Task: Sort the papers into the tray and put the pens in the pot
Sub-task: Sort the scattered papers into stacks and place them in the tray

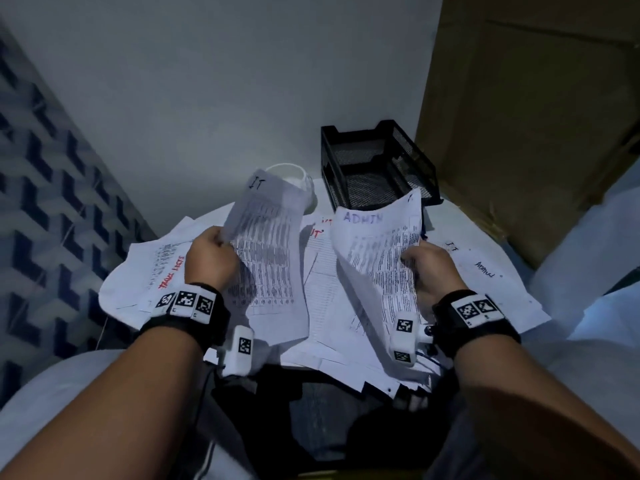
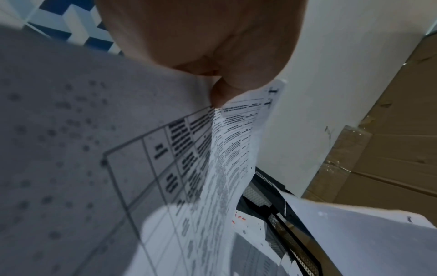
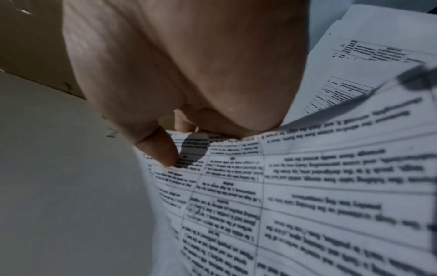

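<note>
Taking the black mesh tray [image 1: 377, 164] as the landmark and reading from the left: a sheet with red handwriting [image 1: 152, 271] lies flat, well to the tray's left and nearer the person. Next comes the left hand [image 1: 209, 261], its fingers curled round the left edge of a printed sheet marked "IT" [image 1: 266, 244], which it holds raised above the loose pile of papers [image 1: 322, 292]. Behind that sheet's top corner, just left of the tray, stands a white pot [image 1: 298, 178], mostly hidden. On the near side of the tray, the right hand [image 1: 433, 268] pinches the right edge of a sheet headed "ADMIN" [image 1: 374, 251], also lifted and curling.

The coming move likely turns on this: the tray lies beyond both hands and toward the right, its long axis running away from the person and its open front toward the pile. The right hand is the nearer one, and the top edge of the "ADMIN" sheet already overlaps the tray's front lip in the head view.

The head view alone shows the labels and the pot. The left wrist view shows the thumb pressed on the paper's edge, with a strip of tray beyond. The right wrist view shows a fingertip [image 3: 163, 153] on the printed face, but no tray. I see no pens in any view.
</note>
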The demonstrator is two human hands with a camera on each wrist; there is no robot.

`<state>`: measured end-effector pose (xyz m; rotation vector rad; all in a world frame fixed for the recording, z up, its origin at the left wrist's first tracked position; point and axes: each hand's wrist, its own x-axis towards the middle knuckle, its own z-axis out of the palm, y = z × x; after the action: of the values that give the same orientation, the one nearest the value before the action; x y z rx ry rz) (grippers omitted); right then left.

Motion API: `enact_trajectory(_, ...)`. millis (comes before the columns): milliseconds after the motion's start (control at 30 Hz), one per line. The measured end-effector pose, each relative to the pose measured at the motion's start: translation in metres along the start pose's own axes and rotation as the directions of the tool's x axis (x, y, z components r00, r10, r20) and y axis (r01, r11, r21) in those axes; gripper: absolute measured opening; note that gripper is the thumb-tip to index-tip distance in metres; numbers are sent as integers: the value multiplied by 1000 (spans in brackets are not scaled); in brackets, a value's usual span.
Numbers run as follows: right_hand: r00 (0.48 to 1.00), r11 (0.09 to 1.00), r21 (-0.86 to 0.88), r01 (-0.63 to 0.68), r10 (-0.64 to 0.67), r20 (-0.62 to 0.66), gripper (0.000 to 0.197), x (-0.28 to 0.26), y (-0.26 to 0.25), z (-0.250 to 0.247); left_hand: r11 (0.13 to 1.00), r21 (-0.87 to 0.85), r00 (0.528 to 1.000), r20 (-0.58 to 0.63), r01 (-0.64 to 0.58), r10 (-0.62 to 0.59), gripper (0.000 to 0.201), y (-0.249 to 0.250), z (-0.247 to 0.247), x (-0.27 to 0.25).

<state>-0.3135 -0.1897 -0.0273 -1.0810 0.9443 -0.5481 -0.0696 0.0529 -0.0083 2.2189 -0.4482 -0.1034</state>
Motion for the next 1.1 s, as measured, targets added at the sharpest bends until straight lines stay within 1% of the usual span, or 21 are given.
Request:
enact_trajectory(67,999,999,-5,-36,36,32,22,-2,11,2,1000,9,998,55,28,-28,23,1,-2,-7)
enact_trajectory(100,997,998,0,-62,62,43,25,1,19,2,999,5,996,80,36,-36,22,1,-1,-11)
enact_trajectory(167,994,996,14,-88,87,61,43,7,29,5,996,-56,990,127,63,-55,22,4,1,-21)
enact_trajectory(200,994,996,21,-90,88,64,42,7,32,6,990,-108,985,156,89,-72,22,7,2,-28)
enact_trajectory(333,992,993,19,-116,115,49,20,5,37,15,926,-321,955,275,199,-110,24,15,2,-57)
enact_trajectory(367,990,991,-5,-133,133,53,15,2,35,20,916,-340,950,291,212,-111,25,16,1,-64)
enact_trajectory(433,982,985,-37,-166,169,86,23,1,36,26,908,-348,941,319,231,-118,26,21,3,-73)
enact_trajectory(500,977,982,-77,-173,181,112,8,2,36,32,913,-338,938,329,229,-114,25,32,6,-75)
enact_trajectory(567,977,977,-111,-180,191,93,57,9,39,33,913,-356,938,341,199,-71,25,44,11,-70)
enact_trajectory(600,980,979,-115,-169,180,88,73,13,43,32,908,-375,934,355,189,-48,22,47,15,-66)
enact_trajectory(633,985,981,-122,-152,160,59,81,17,46,30,898,-398,926,376,185,-24,21,49,17,-63)
enact_trajectory(667,987,981,-114,-156,160,30,88,19,49,29,888,-423,911,412,183,8,26,47,20,-61)
enact_trajectory(733,987,984,-71,-163,163,-9,101,23,55,24,868,-462,878,473,180,69,53,35,30,-57)
enact_trajectory(767,984,981,-72,-177,176,-33,103,27,59,21,894,-422,879,470,148,77,61,29,35,-57)
enact_trajectory(800,981,980,-53,-190,187,-47,103,29,61,20,939,-334,886,455,81,86,59,24,39,-56)
enact_trajectory(833,980,979,-65,-195,191,-58,100,37,66,17,982,-191,903,421,-1,83,50,20,44,-54)
enact_trajectory(900,972,970,-81,-228,223,-69,83,35,61,11,995,-12,929,358,-99,97,31,18,54,-46)
enact_trajectory(967,959,956,-124,-267,251,-134,44,36,54,-2,995,-16,938,334,-94,94,21,19,58,-41)
enact_trajectory(1000,954,950,-176,-258,221,-202,25,35,51,-10,995,-24,943,317,-97,100,19,19,58,-39)
enact_trajectory(1067,922,854,-434,-286,123,-367,22,40,52,-32,992,-18,949,288,-128,128,16,18,55,-32)
enact_trajectory(1100,904,805,-502,-315,93,-418,24,42,55,-42,990,-10,952,273,-144,141,16,17,52,-30)
